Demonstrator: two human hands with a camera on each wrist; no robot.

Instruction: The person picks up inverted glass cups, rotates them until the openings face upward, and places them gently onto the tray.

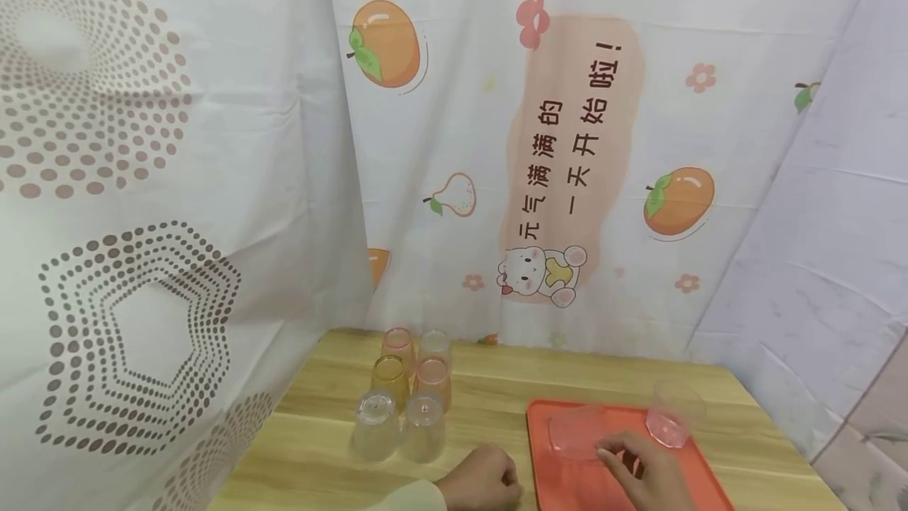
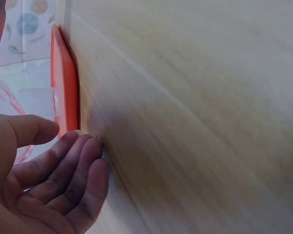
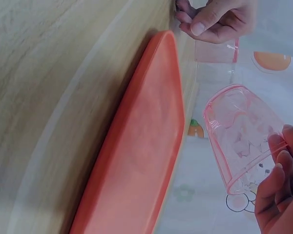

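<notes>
My right hand (image 1: 649, 471) pinches a clear pink plastic cup (image 3: 244, 131) by its rim, thumb and fingertips on the edge. The cup is tipped on its side over the red-orange tray (image 1: 542, 479); in the right wrist view it shows above the tray's level. A second clear cup (image 1: 668, 420) stands at the tray's far right corner. My left hand (image 1: 485, 479) rests by the wooden table, left of the tray, fingers loosely curled with nothing in them. In the left wrist view its fingers (image 2: 73, 170) overlap the tray's lower edge.
Several upside-down cups stand in two columns at the table's left: clear ones (image 1: 376, 424) in front, a yellow one (image 1: 390, 377) and pink ones (image 1: 433, 385) behind. Printed cloth (image 1: 461, 101) hangs behind the wooden table (image 1: 489, 393) and along both sides.
</notes>
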